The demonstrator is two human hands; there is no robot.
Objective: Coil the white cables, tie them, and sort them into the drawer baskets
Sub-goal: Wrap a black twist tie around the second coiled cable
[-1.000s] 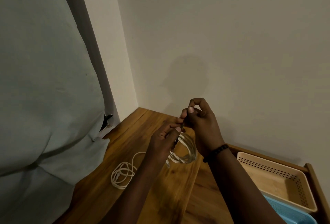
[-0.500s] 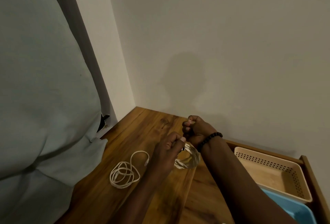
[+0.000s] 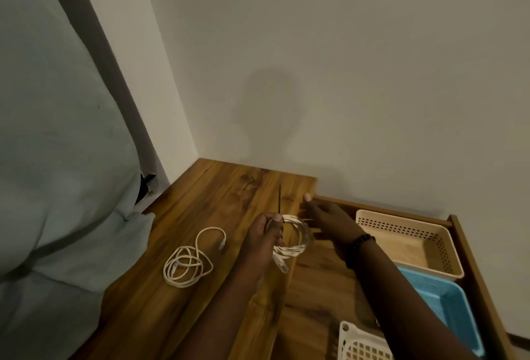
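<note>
Head view: left hand (image 3: 265, 240) grips coiled white cable (image 3: 295, 240) above the wooden surface (image 3: 223, 204), a dark tie (image 3: 279, 197) sticking up. Right hand (image 3: 327, 223) open beside it, fingers spread. Tying step; next, cinch tie. Second cable (image 3: 186, 265) lies loose, baskets (image 3: 407, 226) right.

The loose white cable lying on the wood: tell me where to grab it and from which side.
Take the loose white cable at its bunched loops, coming from above. The strands overlap there in a flat pile on the wooden top, so one pinch probably gathers most. Its free end arcs away and would drag the rest. The left hand already holds the coiled cable.
</note>
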